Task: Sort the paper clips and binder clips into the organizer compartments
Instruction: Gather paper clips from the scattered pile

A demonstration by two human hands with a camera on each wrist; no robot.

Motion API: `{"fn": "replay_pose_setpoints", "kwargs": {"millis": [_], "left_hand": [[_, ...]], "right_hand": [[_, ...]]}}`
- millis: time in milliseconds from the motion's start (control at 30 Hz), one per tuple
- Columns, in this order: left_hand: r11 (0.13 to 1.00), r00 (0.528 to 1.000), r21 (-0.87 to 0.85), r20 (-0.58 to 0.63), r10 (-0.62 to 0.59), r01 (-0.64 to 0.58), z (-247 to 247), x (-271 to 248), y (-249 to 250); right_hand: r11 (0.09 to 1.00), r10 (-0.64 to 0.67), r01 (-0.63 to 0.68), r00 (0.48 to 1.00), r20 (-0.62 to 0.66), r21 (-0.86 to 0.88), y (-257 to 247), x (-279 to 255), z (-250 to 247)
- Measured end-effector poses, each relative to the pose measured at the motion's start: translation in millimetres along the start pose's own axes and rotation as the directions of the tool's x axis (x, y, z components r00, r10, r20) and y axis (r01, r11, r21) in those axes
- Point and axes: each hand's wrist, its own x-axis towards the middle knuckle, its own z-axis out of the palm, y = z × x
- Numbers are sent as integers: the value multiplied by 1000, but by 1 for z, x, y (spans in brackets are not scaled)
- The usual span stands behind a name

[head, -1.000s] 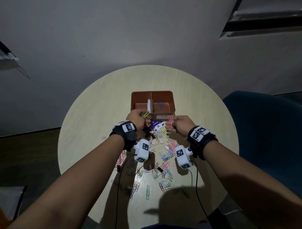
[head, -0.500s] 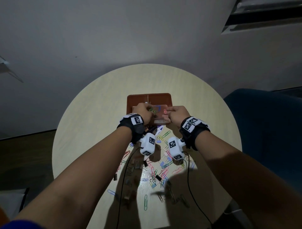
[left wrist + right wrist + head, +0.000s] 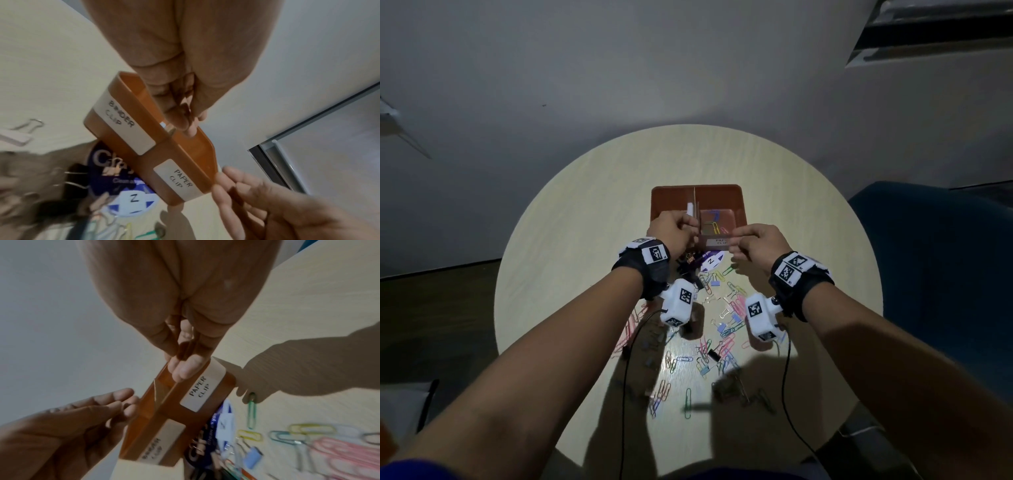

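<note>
Table (image 3: 571,240) bare beyond organizer (image 3: 717,200); both hands at near rim.

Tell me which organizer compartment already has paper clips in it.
The compartment on the person's right, behind the PAPER CLIP label, holds a few coloured clips. The BINDER CLIP one on the left shows only bare floor where it is visible.

Round pale wood-grain counter (image 3: 592,212) lit from above (room around it dim); plain grey wall (image 3: 619,68); dark floor (image 3: 431,308); blue chair (image 3: 945,257) at right
</note>
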Motion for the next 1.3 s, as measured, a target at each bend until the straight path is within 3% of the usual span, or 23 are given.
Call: {"fn": "replay_pose_setpoints", "kwargs": {"millis": [133,267,367,433,833,1200,1300], "left_hand": [[960,1000,280,25,-14,6,-23,-35,-42],[929,995,366,69,-78,47,-39,-75,-97],[917,988,385,61,-143,109,-49,-102,-136],[905,987,406,42,-155,125,-55,-118,-158],[897,957,367,-237,-165,245,-85,-148,-229],[833,980,526,-176,-89,170,-83,-129,-234],[780,983,603,-166,-77,163,-81,-124,-231]], "right_hand": [[989,37,-24,996,83,-144,41,-30,-9],[935,61,-11,990,131,-355,92,-56,-10],[753,-23,149,980,200,-641,114,-69,-12],[658,-24,177,977,214,-732,123,-78,-12],[557,75,149,971,229,-817,156,-86,-9],[563,-29,208,972,233,-799,161,-90,-11],[568,-33,211,971,235,-795,162,-92,-10]]}}
